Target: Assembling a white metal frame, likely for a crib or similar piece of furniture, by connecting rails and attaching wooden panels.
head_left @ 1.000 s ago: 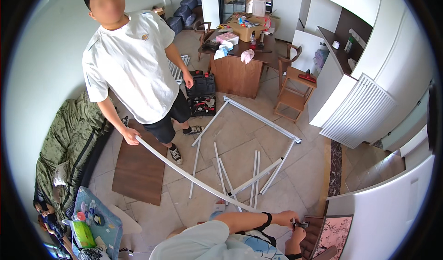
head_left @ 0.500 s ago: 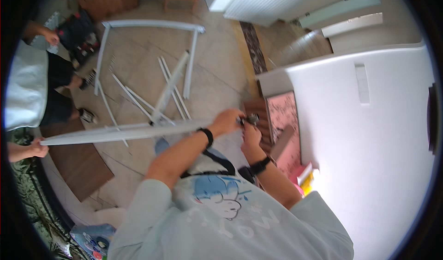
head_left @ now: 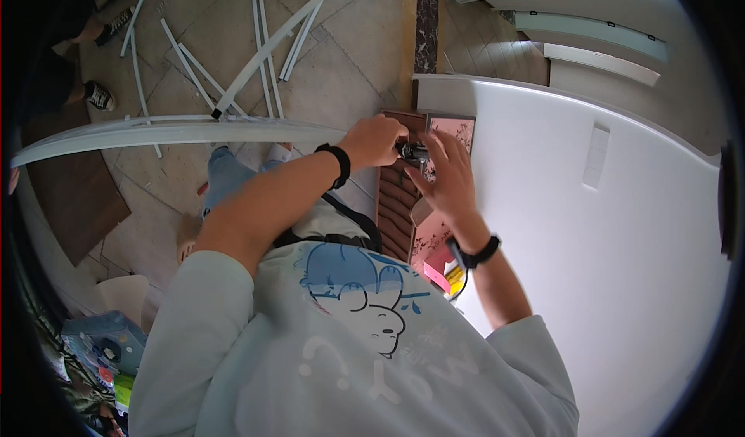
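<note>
Just right of the left hand [head_left: 374, 140], fingers curled closed on the long white rail [head_left: 194, 133], sits a black fitting [head_left: 413, 150]; right hand [head_left: 448, 177] spreads thumb and fingers beside it, contact unclear.

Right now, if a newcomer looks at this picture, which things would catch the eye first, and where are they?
Probably the long pale rail, stretching from the picture's left side toward the left grip. Next, the large white surface filling much of the right side, and the pale bars lying on the tiled floor at upper left.
</note>
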A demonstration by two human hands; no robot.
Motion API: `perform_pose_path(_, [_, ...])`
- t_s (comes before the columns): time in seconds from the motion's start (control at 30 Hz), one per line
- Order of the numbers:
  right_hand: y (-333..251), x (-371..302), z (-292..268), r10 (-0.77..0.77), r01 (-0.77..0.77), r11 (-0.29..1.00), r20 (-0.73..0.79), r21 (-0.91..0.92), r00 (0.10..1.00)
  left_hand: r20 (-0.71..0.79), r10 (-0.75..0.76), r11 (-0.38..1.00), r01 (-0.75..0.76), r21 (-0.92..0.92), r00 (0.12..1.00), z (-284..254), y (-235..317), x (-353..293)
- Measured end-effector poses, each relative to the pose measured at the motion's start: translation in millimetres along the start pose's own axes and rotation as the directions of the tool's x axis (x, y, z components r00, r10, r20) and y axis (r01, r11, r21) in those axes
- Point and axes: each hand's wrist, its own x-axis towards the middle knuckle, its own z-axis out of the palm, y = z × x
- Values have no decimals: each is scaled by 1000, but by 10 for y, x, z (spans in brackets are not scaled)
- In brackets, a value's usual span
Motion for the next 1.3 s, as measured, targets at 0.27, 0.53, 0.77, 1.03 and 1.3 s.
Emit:
perform_pose_path(0.27, [346,220,610,-278,221,943,225,249,934,-7,-67,997,67,-48,998,-11,-47,22])
perform_pose_path(0.53, [328,125,690,-220,192,946,80,260,972,-17,-70,996,68,-58,997,29,-72,24])
perform_pose_path(0.77, [233,51,731,-197,214,935,-89,282,976,0,-65,997,65,-34,998,66,-94,21])
perform_pose_path(1.03, [151,-20,784,-20,55,937,-104,345,994,97,-79,970,99,-224,992,4,-228,67])
perform_pose_path(1.3, [-51,-26,760,347,-324,889,-13,323,938,-33,-10,995,7,-99,999,73,-170,26])
